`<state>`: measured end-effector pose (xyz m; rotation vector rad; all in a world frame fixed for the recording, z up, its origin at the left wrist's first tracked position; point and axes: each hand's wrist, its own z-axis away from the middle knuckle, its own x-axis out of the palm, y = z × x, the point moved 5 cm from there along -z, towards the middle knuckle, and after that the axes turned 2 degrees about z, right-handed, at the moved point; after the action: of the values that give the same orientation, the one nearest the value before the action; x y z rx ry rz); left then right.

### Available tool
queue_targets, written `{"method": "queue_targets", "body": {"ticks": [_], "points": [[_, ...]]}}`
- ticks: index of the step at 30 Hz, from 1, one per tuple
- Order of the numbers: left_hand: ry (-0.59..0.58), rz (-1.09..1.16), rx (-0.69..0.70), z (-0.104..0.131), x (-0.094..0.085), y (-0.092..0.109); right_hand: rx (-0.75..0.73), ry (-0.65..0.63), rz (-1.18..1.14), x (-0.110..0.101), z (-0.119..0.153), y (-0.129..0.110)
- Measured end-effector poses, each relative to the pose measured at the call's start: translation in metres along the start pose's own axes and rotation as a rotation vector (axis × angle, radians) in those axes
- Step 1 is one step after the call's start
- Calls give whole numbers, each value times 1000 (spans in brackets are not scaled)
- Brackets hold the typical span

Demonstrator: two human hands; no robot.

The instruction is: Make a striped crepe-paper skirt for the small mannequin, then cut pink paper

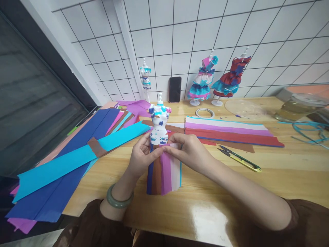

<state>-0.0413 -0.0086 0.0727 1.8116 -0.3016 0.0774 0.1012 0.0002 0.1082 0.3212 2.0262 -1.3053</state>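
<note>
A small white dress-form mannequin point(159, 127), with scraps of blue, brown and pink stuck on it, stands upright in front of me. Across its lower part hangs a striped crepe-paper piece point(166, 175) in blue, brown, purple and pale bands. My left hand point(141, 153) is closed at the left of its top edge, thumb on the front. From the other side, my right hand point(191, 149) pinches the same top edge near the middle. The two thumbs almost meet. The mannequin's base is hidden behind the paper.
Crepe-paper strips point(64, 159) lie piled at left. Layered striped paper point(231, 132) lies right, near yellow-handled thread snips point(241, 159) and a tape roll point(205, 113). Dressed mannequins point(203, 80), a phone point(175, 90) and a glass cup point(295, 108) stand farther back.
</note>
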Motion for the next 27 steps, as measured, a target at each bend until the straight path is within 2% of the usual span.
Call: {"method": "queue_targets", "body": {"ticks": [7, 11, 21, 27], "points": [[40, 107, -59, 0, -7, -8, -46, -42, -20, 3, 0, 0], [81, 190, -57, -1, -11, -10, -87, -23, -29, 1, 1, -4], [124, 349, -103, -4, -13, -8, -383, 98, 89, -4, 10, -25], [83, 407, -120, -3, -12, -6, -533, 190, 196, -7, 16, -31]]}}
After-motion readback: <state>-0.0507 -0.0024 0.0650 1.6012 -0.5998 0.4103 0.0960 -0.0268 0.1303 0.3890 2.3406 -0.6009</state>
